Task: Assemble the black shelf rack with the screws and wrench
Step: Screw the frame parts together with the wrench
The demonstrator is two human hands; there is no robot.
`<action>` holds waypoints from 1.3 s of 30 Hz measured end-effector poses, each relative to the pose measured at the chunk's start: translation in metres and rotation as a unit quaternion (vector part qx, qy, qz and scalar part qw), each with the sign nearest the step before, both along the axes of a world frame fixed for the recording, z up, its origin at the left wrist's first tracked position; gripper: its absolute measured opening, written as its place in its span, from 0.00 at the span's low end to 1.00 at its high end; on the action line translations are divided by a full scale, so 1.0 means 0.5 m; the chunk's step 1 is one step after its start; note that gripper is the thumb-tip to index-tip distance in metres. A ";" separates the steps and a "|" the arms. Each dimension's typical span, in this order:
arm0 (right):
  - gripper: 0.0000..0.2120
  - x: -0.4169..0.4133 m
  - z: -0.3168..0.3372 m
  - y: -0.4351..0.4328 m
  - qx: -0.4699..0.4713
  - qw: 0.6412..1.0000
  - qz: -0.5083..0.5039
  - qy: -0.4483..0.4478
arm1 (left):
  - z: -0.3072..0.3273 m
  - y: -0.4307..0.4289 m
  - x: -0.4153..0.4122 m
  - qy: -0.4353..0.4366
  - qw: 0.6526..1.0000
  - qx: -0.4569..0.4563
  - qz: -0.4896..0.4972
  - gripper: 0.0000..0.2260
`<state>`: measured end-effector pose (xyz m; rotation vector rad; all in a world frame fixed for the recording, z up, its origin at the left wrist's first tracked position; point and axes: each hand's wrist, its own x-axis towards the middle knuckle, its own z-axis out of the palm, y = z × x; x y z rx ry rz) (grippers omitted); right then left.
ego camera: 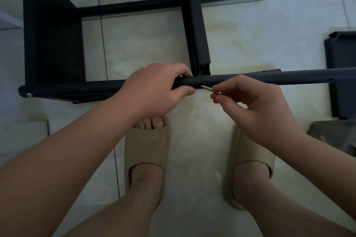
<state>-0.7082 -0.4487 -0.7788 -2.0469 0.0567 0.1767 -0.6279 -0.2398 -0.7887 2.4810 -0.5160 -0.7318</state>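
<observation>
left hand (154, 88) grips the black tube (240, 79), right hand (256, 106) pinches a probable screw (211, 90).

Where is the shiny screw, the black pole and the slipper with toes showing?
screw (207, 88), head view, middle of its silver shaft
black pole (217, 79), head view, bare stretch near its middle
slipper (147, 144), head view, top band behind the toes

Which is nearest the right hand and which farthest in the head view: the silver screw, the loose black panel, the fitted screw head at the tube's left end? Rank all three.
1. Silver screw: pinched by the right hand.
2. Loose black panel: floor, far right.
3. Fitted screw head: tube's left end, past the left hand.
</observation>
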 end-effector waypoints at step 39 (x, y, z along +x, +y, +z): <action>0.04 0.016 -0.047 0.040 -0.069 0.997 -0.008 -0.028 | -0.009 -0.006 0.005 0.014 1.000 0.010 0.003 0.05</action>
